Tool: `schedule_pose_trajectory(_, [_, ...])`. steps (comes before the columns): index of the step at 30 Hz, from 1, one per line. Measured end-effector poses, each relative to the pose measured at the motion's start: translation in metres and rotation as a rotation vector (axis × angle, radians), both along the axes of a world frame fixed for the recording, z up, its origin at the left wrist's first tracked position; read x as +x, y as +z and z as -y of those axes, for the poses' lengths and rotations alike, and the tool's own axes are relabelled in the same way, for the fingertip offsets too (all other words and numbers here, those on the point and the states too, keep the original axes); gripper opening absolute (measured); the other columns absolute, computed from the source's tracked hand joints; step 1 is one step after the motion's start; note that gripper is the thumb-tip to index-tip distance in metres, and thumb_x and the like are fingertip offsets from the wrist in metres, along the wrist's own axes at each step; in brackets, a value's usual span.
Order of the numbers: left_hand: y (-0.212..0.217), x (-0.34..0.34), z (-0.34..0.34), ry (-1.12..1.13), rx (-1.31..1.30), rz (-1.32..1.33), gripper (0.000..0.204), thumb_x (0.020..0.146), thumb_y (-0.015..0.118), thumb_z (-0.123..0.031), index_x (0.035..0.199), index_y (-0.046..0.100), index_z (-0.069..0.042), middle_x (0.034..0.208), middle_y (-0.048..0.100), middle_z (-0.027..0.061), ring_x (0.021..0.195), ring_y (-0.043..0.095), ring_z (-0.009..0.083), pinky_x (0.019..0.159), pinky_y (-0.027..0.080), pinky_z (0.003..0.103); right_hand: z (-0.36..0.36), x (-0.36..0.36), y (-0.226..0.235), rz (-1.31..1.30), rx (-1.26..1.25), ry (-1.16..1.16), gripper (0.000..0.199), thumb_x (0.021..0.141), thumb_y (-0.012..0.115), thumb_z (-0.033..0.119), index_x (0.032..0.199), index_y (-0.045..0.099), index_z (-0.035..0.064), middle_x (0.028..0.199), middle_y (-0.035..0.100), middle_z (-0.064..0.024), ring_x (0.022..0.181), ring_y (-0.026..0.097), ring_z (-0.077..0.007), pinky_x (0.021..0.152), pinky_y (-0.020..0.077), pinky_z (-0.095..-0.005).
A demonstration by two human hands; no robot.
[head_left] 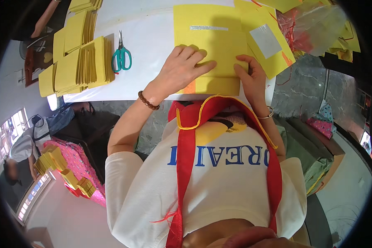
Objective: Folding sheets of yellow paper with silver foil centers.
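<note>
In front of me on the white table lies a folded yellow paper sheet [219, 45] with a silvery strip across its upper part. My left hand [185, 68] rests on its left side, fingers spread over the paper. At the sheet's right edge, my right hand [253, 76] has thumb and index finger bent together on the fold. An orange patch shows on the paper's lower left, beside my left hand. More yellow paper [273, 53], with a silvery rectangle on it, lies just right of my right hand.
Green-handled scissors [121, 58] lie left of the sheet. Beyond them stand stacks of folded yellow paper [84, 64]. A clear plastic bag [312, 29] with red strings sits at the right. Another person [20, 153] is at the far left, near a pink patterned cloth [84, 165].
</note>
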State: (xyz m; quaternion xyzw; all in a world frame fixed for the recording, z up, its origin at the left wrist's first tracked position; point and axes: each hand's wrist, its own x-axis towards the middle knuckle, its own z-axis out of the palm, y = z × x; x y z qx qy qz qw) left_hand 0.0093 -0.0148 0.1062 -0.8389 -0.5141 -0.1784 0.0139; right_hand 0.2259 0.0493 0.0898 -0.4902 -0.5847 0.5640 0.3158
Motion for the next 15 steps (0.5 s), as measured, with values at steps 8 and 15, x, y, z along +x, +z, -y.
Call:
schedule_pose_trajectory(8, [0.006, 0.000, -0.003, -0.051, -0.041, -0.115, 0.041, 0.074, 0.054, -0.010, 0.113, 0.059, -0.021, 0.100, 0.051, 0.0018, 0.095, 0.048, 0.0171, 0.081, 0.039, 0.030, 0.006, 0.000, -0.004, 0.494, 0.851, -0.006, 0.028, 0.076, 0.068, 0.017, 0.102, 0.062, 0.0110, 0.105, 0.059, -0.0081, 0.092, 0.057, -0.0183, 0.081, 0.0417, -0.0365])
schedule_pose_trajectory(15, [-0.003, -0.004, -0.001, -0.044, -0.056, -0.043, 0.046, 0.072, 0.057, -0.003, 0.115, 0.060, -0.020, 0.109, 0.052, 0.0028, 0.101, 0.048, 0.0197, 0.081, 0.037, 0.033, 0.034, 0.001, -0.008, 0.597, 1.122, 0.488, 0.025, 0.080, 0.062, 0.026, 0.103, 0.063, 0.0186, 0.123, 0.054, 0.0001, 0.118, 0.049, -0.0167, 0.100, 0.0246, -0.0571])
